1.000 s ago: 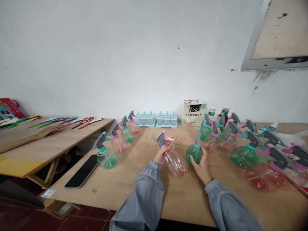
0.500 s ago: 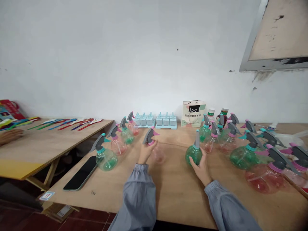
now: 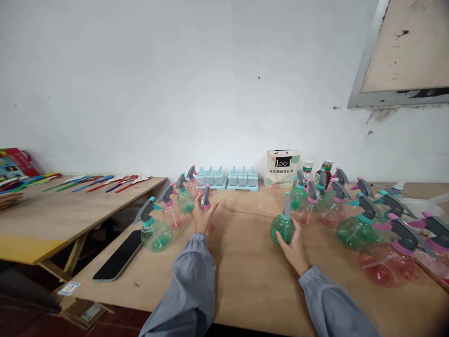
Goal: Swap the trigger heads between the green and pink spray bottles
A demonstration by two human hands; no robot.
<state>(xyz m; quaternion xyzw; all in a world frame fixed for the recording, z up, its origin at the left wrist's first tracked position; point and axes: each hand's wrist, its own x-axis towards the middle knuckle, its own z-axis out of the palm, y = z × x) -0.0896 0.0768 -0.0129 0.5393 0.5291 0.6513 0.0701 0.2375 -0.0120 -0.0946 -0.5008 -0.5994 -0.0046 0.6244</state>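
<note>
In the head view, my left hand (image 3: 203,217) is around the upper part of a pink spray bottle (image 3: 212,222) with a grey and pink trigger head. The hand covers part of that bottle. My right hand (image 3: 293,244) grips the round body of a green spray bottle (image 3: 282,226), which stands upright on the table with its grey lever facing me. Left of my left hand are another green spray bottle (image 3: 156,235), a pink spray bottle (image 3: 173,215) and more behind them, in a slanting row.
Several pink and green spray bottles (image 3: 357,231) crowd the right side. Light blue ice-pop moulds (image 3: 242,179), a paper bag (image 3: 281,169) and two capped bottles stand along the wall. A phone (image 3: 119,256) lies front left. Another person's hand (image 3: 10,200) rests on the left table.
My left hand has moved left and slightly back with the pink spray bottle, closer to the left row. The bottle's head has turned. My right hand stays on the green spray bottle.
</note>
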